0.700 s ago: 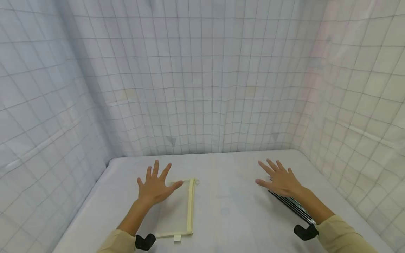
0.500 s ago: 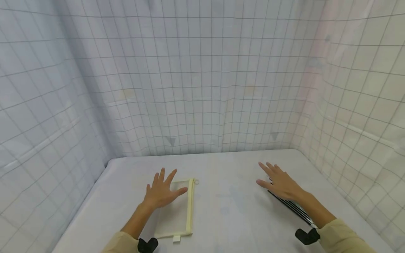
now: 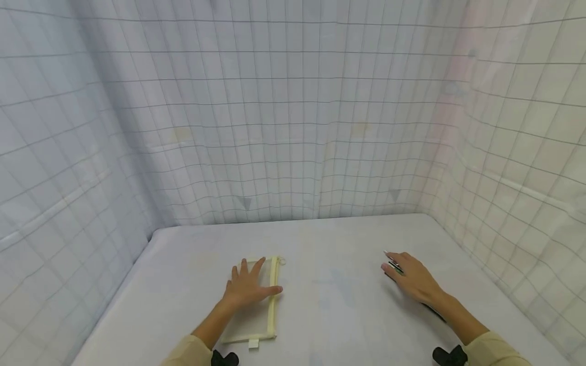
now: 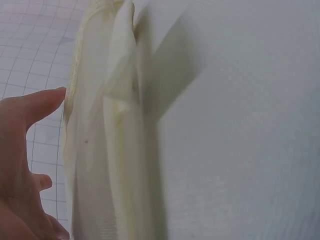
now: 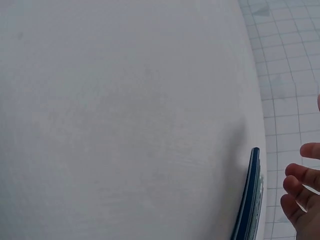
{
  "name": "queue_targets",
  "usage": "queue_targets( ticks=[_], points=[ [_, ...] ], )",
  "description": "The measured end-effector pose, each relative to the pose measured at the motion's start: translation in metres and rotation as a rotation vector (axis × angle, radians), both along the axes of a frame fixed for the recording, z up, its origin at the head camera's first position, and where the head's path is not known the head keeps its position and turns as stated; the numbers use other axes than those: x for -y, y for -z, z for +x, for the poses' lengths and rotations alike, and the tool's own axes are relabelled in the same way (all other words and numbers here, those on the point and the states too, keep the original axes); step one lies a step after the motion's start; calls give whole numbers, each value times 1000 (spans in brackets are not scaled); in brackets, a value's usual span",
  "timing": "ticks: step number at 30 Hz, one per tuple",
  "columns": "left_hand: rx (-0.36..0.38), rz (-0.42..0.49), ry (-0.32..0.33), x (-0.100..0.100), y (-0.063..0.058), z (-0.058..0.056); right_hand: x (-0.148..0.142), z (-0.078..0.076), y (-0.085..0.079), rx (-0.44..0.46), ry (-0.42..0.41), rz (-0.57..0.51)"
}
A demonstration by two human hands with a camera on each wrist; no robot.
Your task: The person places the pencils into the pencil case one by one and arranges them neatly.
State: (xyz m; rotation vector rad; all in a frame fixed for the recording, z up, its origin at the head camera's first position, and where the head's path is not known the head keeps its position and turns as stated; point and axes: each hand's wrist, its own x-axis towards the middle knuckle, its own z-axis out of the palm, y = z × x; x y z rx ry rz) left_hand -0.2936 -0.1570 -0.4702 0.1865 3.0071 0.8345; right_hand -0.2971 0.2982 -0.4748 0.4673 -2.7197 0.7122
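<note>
A translucent pouch [image 3: 252, 323] with a pale yellow zipper edge and a small white tab lies on the white table. Over its upper part is my left hand [image 3: 247, 292], fingers spread and thumb across the zipper side; whether it touches is unclear. The left wrist view shows the pouch [image 4: 92, 150] bulging upward beside the thumb. On the right, a stack of thin, dark-edged flat items, perhaps notebooks [image 5: 247, 205], lies mostly hidden beneath my right hand [image 3: 414, 280]. That hand's fingers are loosely bent, and in the right wrist view they stand apart from the stack.
White sheets with a grey grid pattern [image 3: 293, 127] hang around the back and both sides of the table [image 3: 329, 325]. Bare white tabletop lies between the pouch and the stack.
My left hand has moved right and toward me, lower over the pouch. The right hand has come down onto or close above the stack, its fingers drawing in from a spread pose.
</note>
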Motion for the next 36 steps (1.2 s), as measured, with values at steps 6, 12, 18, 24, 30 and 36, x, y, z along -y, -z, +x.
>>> queue_targets(
  ticks=[6,12,18,24,30,36],
  points=[
    [6,59,-23,-1,9,-4,-5,0,9,-17,31,-5],
    [-17,100,-48,0,5,-4,-6,2,13,-8,22,30],
    [13,175,-74,2,6,-5,-7,9,14,8,45,75],
    [24,260,-78,5,6,-6,-7,9,12,25,51,115],
    [17,286,-86,5,5,-3,-7,8,6,53,31,161],
    [4,279,-98,6,9,-3,-5,7,2,73,29,162]
  ],
)
